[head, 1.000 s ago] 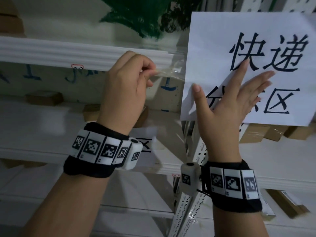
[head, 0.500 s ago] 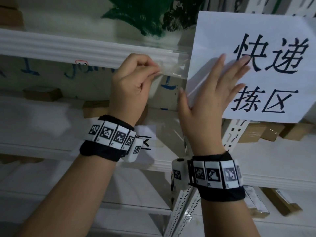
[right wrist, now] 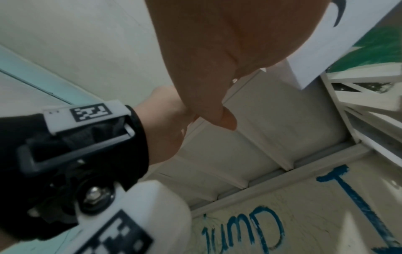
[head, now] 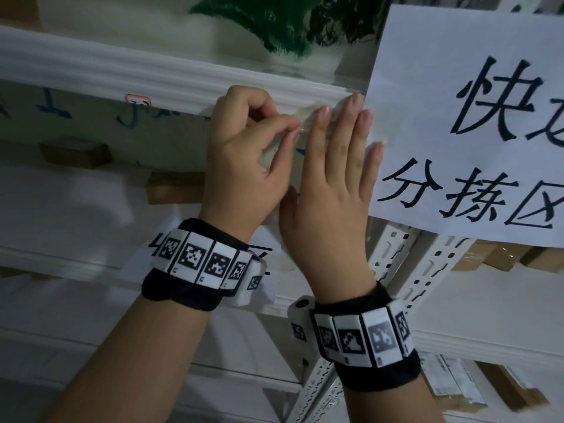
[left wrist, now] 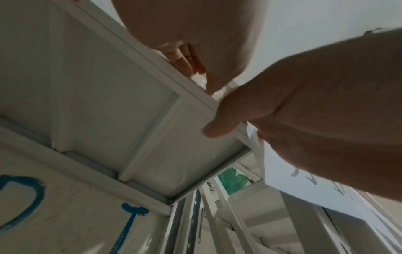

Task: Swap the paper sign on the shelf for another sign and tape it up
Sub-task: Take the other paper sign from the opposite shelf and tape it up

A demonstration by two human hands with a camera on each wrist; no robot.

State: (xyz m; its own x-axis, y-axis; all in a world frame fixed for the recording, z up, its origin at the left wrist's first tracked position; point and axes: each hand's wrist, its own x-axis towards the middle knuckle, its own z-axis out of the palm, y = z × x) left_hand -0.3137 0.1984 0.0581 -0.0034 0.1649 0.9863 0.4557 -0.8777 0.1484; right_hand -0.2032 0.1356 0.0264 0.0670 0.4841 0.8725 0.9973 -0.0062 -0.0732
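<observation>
White paper sign [head: 467, 123] with black characters, flat against shelf [head: 122, 62] edge

Behind the white shelf rail [head: 91, 65] stands a pale board [head: 91, 132] with blue hand-painted letters. On the shelf below the board sit two small cardboard boxes [head: 76, 152], one to the left and another nearer the middle. Above the rail, a patch of green paint [head: 290, 22] shows on a white surface. Right of the board, perforated white uprights [head: 393, 257] slant downward, with more brown boxes [head: 494, 256] beside them.
</observation>
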